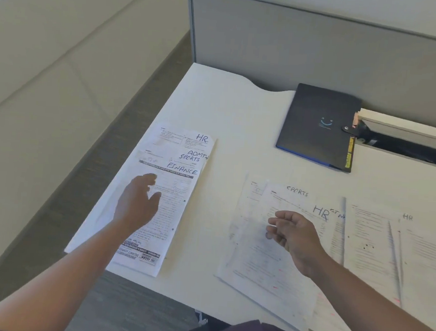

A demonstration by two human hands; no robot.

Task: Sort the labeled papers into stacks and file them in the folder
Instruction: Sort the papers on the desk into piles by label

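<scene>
L hand [137, 202] hovers open over the FINANCE sheet [167, 203] at desk's left edge, holding nothing; R hand [293, 235], fingers loosely curled & empty, sits above the HR sheet [284, 238] in the loose spread. Folder [319, 126] lies closed, far side. Best approach, imo: read each label first, lift one sheet only, square edges w/ both hands.

On the white desk [231, 119] we see a fanned stack of handwritten-labelled printed sheets [173, 188] at centre left, and a looser spread of printed papers [297, 239] at lower right. A closed dark snap-strap folder [316, 123] lies behind them at upper right, before the grey partition panel [312, 44].
</scene>
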